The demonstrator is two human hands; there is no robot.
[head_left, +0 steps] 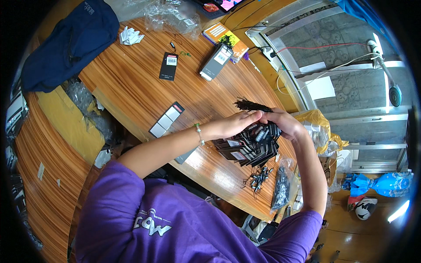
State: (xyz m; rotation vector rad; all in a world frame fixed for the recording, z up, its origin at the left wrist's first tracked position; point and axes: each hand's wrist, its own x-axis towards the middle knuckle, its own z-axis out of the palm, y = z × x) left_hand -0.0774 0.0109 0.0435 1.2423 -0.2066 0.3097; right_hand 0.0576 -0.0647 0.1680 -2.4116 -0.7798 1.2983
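Both my hands meet over the right part of the wooden table. My left hand has its thumb and fingers pinched at a bundle of black tag strings. Against it, my right hand is closed round the same bundle, fingers bent over. The loose string ends stick out beyond the hands. Below the hands, a thick fanned bunch of black hang tags spreads out, some with white labels. My fingers partly cover where strings and tags join. Close by lies a small heap of black strings with little fasteners.
A clear bag of black strings lies at the table's right edge. Farther off are a stack of tags, a single black tag and crumpled white paper. A white-panelled card lies left; a navy bag sits far left.
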